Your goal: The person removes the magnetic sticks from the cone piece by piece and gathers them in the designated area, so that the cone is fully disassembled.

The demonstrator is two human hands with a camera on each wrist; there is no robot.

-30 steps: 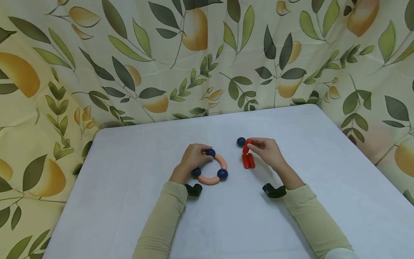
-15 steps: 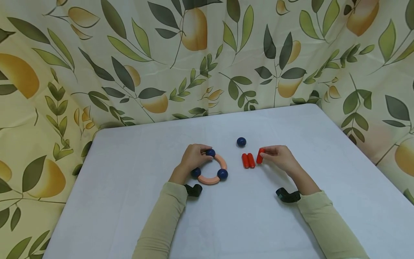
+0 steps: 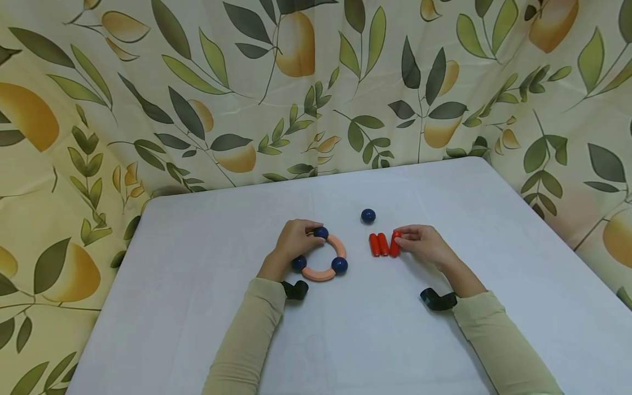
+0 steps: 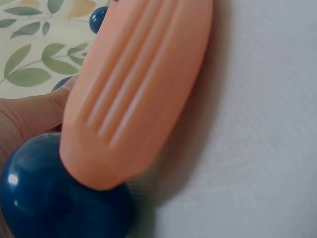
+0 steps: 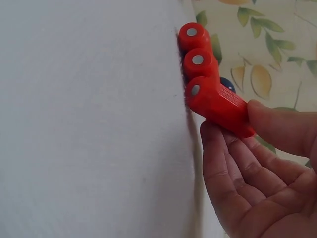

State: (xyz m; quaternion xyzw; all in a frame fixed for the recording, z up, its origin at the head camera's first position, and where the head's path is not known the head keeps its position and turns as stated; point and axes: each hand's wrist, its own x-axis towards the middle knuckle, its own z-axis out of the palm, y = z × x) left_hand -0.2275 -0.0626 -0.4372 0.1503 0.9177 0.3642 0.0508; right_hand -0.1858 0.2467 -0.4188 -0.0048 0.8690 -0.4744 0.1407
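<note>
Rods: we pinch one red rod (image 3: 395, 244) between thumb and fingers of our right hand (image 3: 423, 243); two other red rods (image 3: 383, 244) lie side by side just left of those fingertips.
Alignment: our rod slants, the end nearer our body close to its neighbour; we would swing the other end in gently, wary that its silvery disc (image 5: 195, 90) may be magnetic.
Ring: our left hand (image 3: 293, 241) grips a blue ball (image 3: 321, 233) of the ring (image 3: 319, 275), likely steadying it.
Loose ball (image 3: 368, 216): beyond and left of our right hand.
Surface: white tablecloth (image 3: 163, 307) beneath both hands.
Room: leaf-and-fruit curtain (image 3: 296, 46) beyond them.
</note>
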